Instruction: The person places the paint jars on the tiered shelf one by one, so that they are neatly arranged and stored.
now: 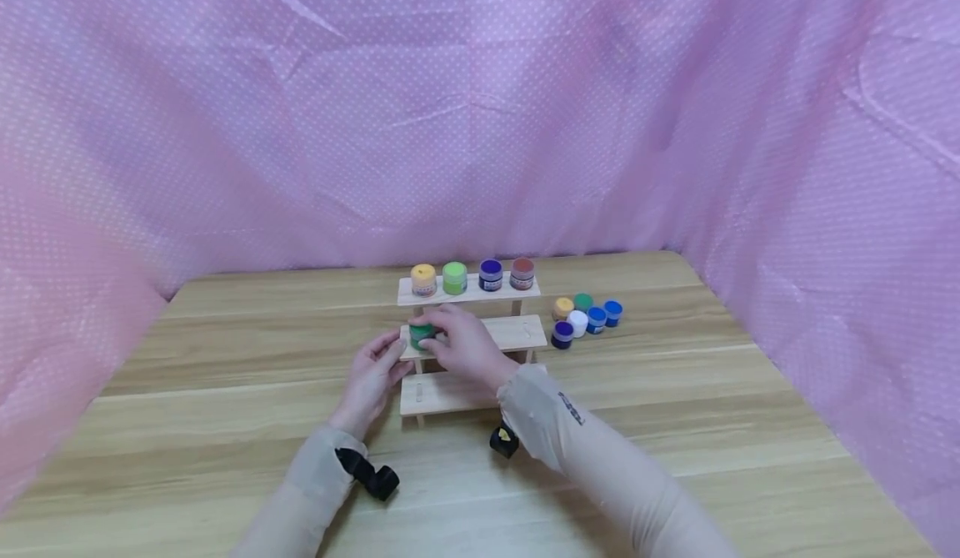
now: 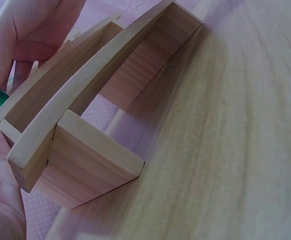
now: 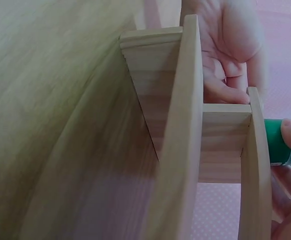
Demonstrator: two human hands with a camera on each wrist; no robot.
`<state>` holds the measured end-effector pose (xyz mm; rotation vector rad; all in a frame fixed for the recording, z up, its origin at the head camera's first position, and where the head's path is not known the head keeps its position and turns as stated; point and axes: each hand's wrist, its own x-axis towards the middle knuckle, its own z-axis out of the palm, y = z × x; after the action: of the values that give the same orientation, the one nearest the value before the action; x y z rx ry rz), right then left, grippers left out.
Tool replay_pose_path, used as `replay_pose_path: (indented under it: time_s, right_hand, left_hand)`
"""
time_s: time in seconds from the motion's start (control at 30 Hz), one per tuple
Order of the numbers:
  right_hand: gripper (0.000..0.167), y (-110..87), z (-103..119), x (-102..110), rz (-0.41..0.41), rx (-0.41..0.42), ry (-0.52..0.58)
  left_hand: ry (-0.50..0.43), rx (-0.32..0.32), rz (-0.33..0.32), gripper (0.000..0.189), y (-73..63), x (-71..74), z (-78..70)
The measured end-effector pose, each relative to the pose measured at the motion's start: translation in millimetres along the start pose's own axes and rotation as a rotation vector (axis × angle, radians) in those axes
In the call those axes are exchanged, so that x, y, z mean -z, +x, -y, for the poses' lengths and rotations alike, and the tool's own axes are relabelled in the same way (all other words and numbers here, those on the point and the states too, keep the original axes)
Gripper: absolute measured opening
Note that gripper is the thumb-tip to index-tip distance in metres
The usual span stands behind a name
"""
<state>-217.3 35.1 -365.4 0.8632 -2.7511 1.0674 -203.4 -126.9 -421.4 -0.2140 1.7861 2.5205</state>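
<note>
A three-tier wooden rack (image 1: 453, 394) stands on the table. At the left end of its middle shelf is a small green paint jar (image 1: 421, 337). My right hand (image 1: 468, 345) pinches this jar between thumb and fingers from above. In the right wrist view, the jar (image 3: 276, 142) meets the shelf board. My left hand (image 1: 371, 379) grips the left end of the middle tier. Its finger lies along the wooden support in the left wrist view, where only part of the hand (image 2: 6, 195) shows.
The top shelf carries a yellow jar (image 1: 423, 280), a light green jar (image 1: 454, 279), a dark purple jar (image 1: 491, 275) and a brown jar (image 1: 522, 274). Right of the rack, several more jars cluster on the table, including a white jar (image 1: 577, 323). Pink dotted cloth (image 1: 480, 124) hangs behind.
</note>
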Motion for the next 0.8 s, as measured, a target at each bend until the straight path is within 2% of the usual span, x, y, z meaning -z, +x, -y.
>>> replay_pose_path:
  time_s: [0.23, 0.53, 0.8]
  right_hand:
    - [0.033, -0.5, -0.6, -2.4, -0.007, 0.004, -0.006]
    - [0.035, 2.1, -3.0, -2.0, -0.015, -0.004, 0.005]
    - [0.036, 3.0, -2.9, -1.4, -0.001, -0.010, 0.049]
  left_hand:
    - [0.003, 0.015, 0.003, 0.020, 0.1, 2.0, -0.2]
    - [0.038, 0.027, 0.017, 0.037, 2.2, 2.4, -3.0]
    - [0.019, 0.031, -0.012, 0.033, 2.3, 2.9, -2.4]
